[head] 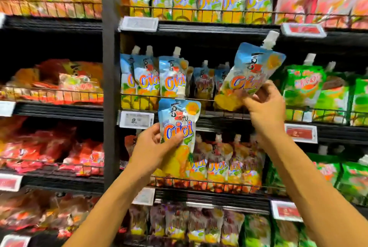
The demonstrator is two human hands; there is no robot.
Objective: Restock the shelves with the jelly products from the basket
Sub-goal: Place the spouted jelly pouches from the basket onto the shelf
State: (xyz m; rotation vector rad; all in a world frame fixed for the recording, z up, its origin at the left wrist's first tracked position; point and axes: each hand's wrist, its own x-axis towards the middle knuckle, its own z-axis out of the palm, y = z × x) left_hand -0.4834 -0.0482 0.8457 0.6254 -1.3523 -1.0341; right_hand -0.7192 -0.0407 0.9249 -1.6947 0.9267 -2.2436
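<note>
Looks like a shop aisle: dark tiered shelving (pixel 59 110) across the whole frame, wire rails (pixel 199 13) along the fronts, price labels (pixel 136 119) clipped to the shelf edges at centre, red tags (pixel 301 133) at right, rows of identical spouted jelly pouches (pixel 172 79) at centre, green packs (pixel 304 87) at right, red bags (pixel 39 147) at left

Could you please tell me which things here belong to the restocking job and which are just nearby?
Job: orange jelly pouch in the left hand; second orange pouch in the right hand; matching shelved pouches.
Nearby: green pouches; red packets at left; price tag.
</note>
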